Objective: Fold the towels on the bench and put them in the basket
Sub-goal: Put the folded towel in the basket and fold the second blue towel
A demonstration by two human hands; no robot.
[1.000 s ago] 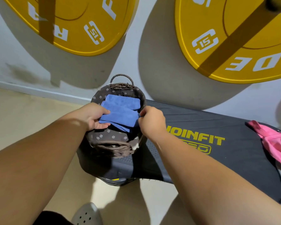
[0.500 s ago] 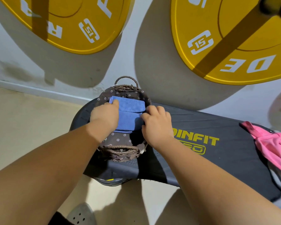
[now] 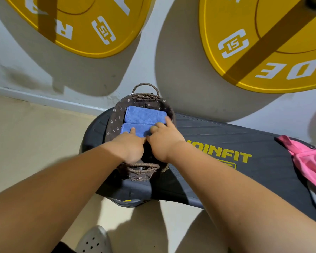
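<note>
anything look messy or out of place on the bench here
The pink cloth lies crumpled and unfolded at the bench's right end. In the basket the two blue towels sit folded side by side under both hands.

Two blue towels point(image 3: 145, 115) in one basket point(image 3: 117, 115); one pink towel point(image 3: 310, 161); one bench point(image 3: 226, 132); two yellow plates point(image 3: 84, 21).

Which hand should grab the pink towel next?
Probably the right hand: the pink towel lies at the right end of the bench, on that hand's side; the left hand is farther.
</note>
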